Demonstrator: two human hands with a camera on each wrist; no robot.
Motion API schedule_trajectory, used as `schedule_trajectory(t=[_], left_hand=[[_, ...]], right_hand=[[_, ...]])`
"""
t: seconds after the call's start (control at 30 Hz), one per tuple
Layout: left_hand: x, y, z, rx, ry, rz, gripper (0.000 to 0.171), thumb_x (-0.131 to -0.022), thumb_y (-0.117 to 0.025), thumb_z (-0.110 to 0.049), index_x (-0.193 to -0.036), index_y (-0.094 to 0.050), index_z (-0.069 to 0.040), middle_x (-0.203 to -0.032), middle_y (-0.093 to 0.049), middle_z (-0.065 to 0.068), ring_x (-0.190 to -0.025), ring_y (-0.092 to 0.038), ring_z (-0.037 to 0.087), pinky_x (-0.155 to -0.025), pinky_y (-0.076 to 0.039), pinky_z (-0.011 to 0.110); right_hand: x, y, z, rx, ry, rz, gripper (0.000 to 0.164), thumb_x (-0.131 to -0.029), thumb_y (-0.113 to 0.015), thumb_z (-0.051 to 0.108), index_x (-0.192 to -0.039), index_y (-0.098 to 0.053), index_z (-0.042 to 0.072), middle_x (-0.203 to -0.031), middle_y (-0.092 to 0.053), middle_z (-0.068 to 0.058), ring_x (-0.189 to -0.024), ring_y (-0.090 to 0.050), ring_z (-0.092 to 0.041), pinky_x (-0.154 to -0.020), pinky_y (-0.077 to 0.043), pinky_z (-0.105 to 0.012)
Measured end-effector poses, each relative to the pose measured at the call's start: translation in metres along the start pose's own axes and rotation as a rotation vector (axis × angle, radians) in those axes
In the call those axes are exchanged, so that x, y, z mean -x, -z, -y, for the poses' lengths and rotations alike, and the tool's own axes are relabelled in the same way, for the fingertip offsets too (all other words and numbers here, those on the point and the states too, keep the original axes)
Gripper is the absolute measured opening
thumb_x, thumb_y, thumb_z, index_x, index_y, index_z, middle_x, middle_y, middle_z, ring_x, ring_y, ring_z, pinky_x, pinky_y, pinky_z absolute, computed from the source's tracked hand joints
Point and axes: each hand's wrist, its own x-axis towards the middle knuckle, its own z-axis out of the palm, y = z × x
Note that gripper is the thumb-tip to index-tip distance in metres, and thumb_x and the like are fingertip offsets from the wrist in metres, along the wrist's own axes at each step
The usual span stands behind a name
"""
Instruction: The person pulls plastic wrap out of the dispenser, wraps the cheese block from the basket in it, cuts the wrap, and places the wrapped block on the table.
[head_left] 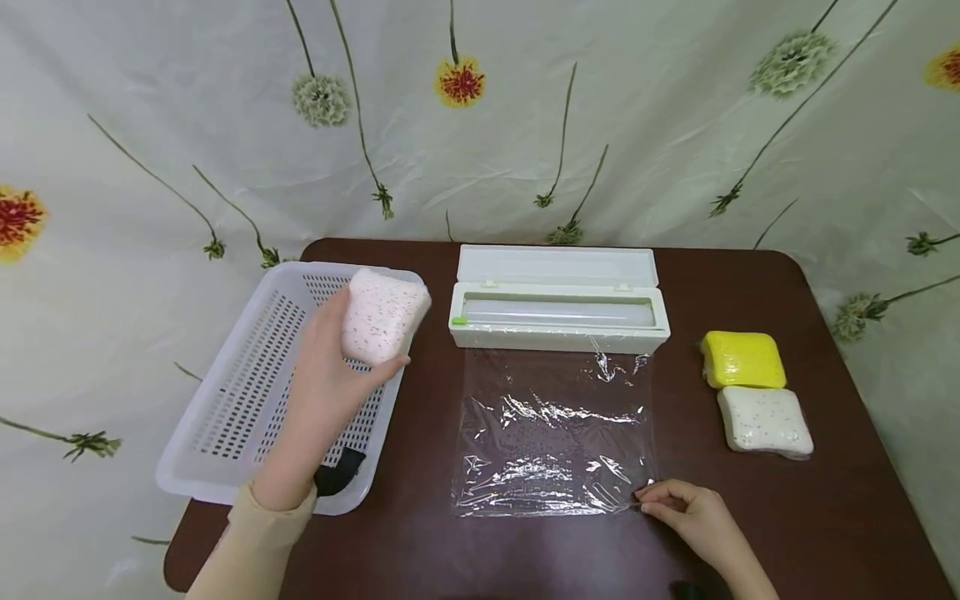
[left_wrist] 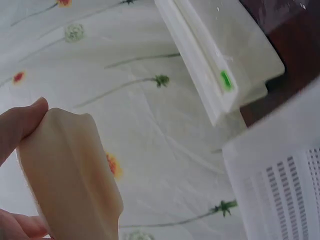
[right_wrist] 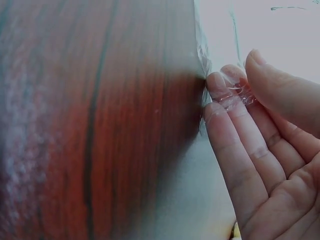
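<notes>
My left hand [head_left: 326, 387] grips a white sponge [head_left: 382, 315] with pinkish specks, thumb at its lower edge, held up over the right side of a white plastic basket [head_left: 206, 492]. In the left wrist view the sponge [left_wrist: 70, 175] shows its smooth, shaded side between thumb and fingers. A sheet of clear cling film [head_left: 555, 433] lies pulled out over the table from a white dispenser box [head_left: 558, 340]. At the sheet's near right corner, my right hand [head_left: 693, 517] pinches the film; its crumpled edge [right_wrist: 232, 95] runs between thumb and fingertips in the right wrist view.
The dispenser's lid [head_left: 557, 265] stands raised, with a green slider [head_left: 459, 321] at the box's left end. On the right, a yellow sponge [head_left: 742, 360] and a speckled white sponge [head_left: 765, 419] lie wrapped in film. Something black [head_left: 341, 472] lies in the basket. A flowered cloth [head_left: 525, 167] hangs behind the brown table [head_left: 420, 550].
</notes>
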Motion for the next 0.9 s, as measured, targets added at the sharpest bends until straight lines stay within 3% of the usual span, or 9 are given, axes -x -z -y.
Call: schedule_trajectory(t=[0.2,0.4,0.67,0.8,0.9], left_hand=[[0.029,-0.04,-0.029,0.056,-0.073,0.097,0.102,-0.068,-0.091,-0.02,-0.148,-0.033,0.003,-0.151,-0.038,0.022,-0.138,-0.036,0.039,-0.112,-0.034,0.057],[0.047,-0.085,-0.042,0.122,-0.096,0.207,0.103,-0.067,-0.092,-0.021,-0.149,-0.035,0.0,-0.153,-0.038,0.019,-0.139,-0.037,0.037,-0.111,-0.039,0.054],[0.052,-0.135,-0.023,0.252,-0.144,0.502,0.099,-0.068,-0.089,-0.011,-0.151,-0.035,-0.008,-0.154,-0.037,0.012,-0.141,-0.035,0.031,-0.111,-0.039,0.051],[0.051,-0.156,-0.013,0.256,-0.202,0.633,0.096,-0.069,-0.085,-0.007,-0.151,-0.035,-0.009,-0.154,-0.036,0.011,-0.141,-0.033,0.03,-0.109,-0.04,0.052],[0.05,-0.169,-0.01,0.234,-0.256,0.695,0.096,-0.068,-0.084,-0.006,-0.151,-0.036,-0.009,-0.154,-0.036,0.01,-0.142,-0.032,0.03,-0.111,-0.038,0.052]], right_hand=[[0.0,0.001,-0.001,0.001,-0.007,-0.001,0.012,-0.078,-0.08,0.007,-0.077,-0.073,0.017,-0.087,-0.076,-0.001,-0.074,-0.064,0.007,-0.063,-0.053,-0.018],[0.0,0.0,-0.003,-0.028,0.023,0.004,0.011,-0.077,-0.08,0.007,-0.077,-0.073,0.016,-0.087,-0.076,-0.002,-0.075,-0.064,0.006,-0.063,-0.054,-0.017],[-0.002,-0.001,-0.005,-0.042,0.033,0.015,0.011,-0.077,-0.08,0.006,-0.078,-0.074,0.015,-0.087,-0.076,-0.003,-0.075,-0.065,0.006,-0.063,-0.054,-0.017],[-0.002,0.0,-0.005,-0.046,0.025,0.017,0.011,-0.078,-0.08,0.006,-0.078,-0.074,0.015,-0.087,-0.076,-0.003,-0.075,-0.065,0.006,-0.064,-0.054,-0.018],[-0.003,0.0,-0.005,-0.044,0.029,0.018,0.011,-0.078,-0.08,0.006,-0.077,-0.073,0.015,-0.087,-0.076,-0.003,-0.075,-0.065,0.006,-0.063,-0.054,-0.018]])
